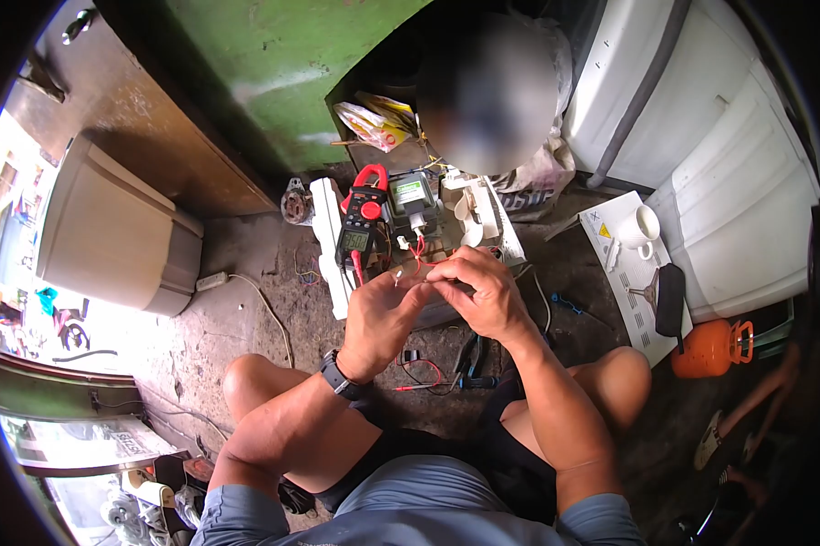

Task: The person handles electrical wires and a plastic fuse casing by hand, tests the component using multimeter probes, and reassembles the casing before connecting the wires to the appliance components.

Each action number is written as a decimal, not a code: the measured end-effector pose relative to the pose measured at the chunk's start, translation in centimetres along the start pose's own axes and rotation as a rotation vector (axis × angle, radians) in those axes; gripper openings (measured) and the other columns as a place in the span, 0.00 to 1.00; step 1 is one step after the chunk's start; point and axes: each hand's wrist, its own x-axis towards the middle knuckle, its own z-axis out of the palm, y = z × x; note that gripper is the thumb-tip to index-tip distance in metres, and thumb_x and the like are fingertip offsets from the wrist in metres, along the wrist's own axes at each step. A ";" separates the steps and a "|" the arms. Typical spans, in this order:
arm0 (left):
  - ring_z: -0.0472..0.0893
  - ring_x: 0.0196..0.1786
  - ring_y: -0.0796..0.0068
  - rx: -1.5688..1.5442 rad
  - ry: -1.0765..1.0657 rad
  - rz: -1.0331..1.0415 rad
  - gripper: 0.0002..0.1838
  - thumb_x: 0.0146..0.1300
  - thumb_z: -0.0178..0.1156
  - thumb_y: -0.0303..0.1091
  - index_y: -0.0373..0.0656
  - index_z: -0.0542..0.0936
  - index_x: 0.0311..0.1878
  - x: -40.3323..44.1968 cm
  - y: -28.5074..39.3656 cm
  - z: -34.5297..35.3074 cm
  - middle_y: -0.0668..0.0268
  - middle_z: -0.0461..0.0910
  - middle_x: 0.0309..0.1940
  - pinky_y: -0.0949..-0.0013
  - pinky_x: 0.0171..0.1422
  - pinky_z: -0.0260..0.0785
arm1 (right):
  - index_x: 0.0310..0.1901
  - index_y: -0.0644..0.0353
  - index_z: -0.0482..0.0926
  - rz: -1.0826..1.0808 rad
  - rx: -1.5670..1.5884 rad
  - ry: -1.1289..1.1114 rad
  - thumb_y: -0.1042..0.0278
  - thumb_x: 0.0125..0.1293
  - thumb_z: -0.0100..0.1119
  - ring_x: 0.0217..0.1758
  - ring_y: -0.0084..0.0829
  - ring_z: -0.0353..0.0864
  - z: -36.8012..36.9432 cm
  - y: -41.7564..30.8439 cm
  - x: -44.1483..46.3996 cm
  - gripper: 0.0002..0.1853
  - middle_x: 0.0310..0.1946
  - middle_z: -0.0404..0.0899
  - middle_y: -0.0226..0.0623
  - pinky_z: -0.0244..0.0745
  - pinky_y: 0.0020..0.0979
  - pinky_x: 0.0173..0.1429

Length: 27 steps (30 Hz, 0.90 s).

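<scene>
In the head view my left hand (383, 314) and my right hand (483, 291) meet in front of an opened appliance part. Both are closed, fingertips pinching the ends of thin red wires (419, 247); the exact contact point is partly hidden by the fingers. Those wires run up to a white connector (417, 221) below a dark box with a green-and-white label (412, 192). Just left of it lies a red and black clamp meter (364, 217), its display lit, with a red probe (356, 266) beside my left hand.
Pliers (469, 355), a screwdriver (477, 382) and a red test lead (416, 388) lie on the floor between my legs. To the right are a white panel (615, 246) bearing a white mug (642, 224), and an orange gas canister (704, 349). A white cable (269, 305) crosses the floor at left.
</scene>
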 end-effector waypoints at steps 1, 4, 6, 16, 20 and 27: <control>0.73 0.34 0.91 0.010 0.002 -0.003 0.13 0.79 0.76 0.40 0.37 0.90 0.48 0.0 0.0 0.0 0.78 0.84 0.34 0.77 0.36 0.67 | 0.46 0.55 0.88 -0.005 -0.006 0.004 0.78 0.65 0.80 0.42 0.41 0.87 0.0 0.0 0.0 0.12 0.38 0.86 0.35 0.80 0.41 0.47; 0.73 0.34 0.91 0.042 0.005 -0.008 0.13 0.79 0.75 0.40 0.37 0.89 0.47 0.0 -0.1 -0.1 0.78 0.84 0.33 0.77 0.36 0.66 | 0.46 0.54 0.88 -0.005 -0.024 0.019 0.75 0.66 0.79 0.41 0.41 0.88 0.1 0.0 0.0 0.10 0.37 0.86 0.32 0.79 0.41 0.49; 0.73 0.34 0.91 0.064 0.005 -0.010 0.13 0.80 0.75 0.40 0.38 0.89 0.47 0.1 -0.5 -0.2 0.78 0.83 0.33 0.77 0.36 0.66 | 0.46 0.55 0.87 -0.005 -0.028 0.015 0.77 0.65 0.80 0.42 0.41 0.88 0.1 -0.2 0.0 0.11 0.37 0.86 0.33 0.80 0.41 0.48; 0.72 0.34 0.88 0.071 -0.082 0.065 0.13 0.86 0.64 0.35 0.37 0.88 0.62 -0.4 0.4 -1.6 0.76 0.79 0.34 0.74 0.39 0.67 | 0.48 0.53 0.87 0.010 -0.024 0.004 0.71 0.69 0.78 0.41 0.41 0.87 -0.1 -0.2 -0.2 0.09 0.37 0.85 0.32 0.78 0.42 0.51; 0.79 0.40 0.62 0.262 -0.146 0.253 0.15 0.84 0.58 0.28 0.34 0.85 0.66 -0.4 1.3 -2.6 0.59 0.79 0.40 0.62 0.46 0.73 | 0.48 0.53 0.87 0.012 -0.008 0.010 0.69 0.70 0.78 0.41 0.40 0.87 -0.2 -0.2 -0.2 0.09 0.38 0.86 0.32 0.77 0.41 0.51; 0.82 0.34 0.67 0.397 -0.135 0.363 0.10 0.84 0.60 0.27 0.34 0.86 0.60 -0.1 1.0 -2.5 0.59 0.80 0.36 0.61 0.41 0.75 | 0.48 0.52 0.87 0.010 -0.022 -0.006 0.67 0.71 0.78 0.41 0.38 0.87 -0.1 -0.1 -0.1 0.08 0.38 0.86 0.30 0.76 0.41 0.51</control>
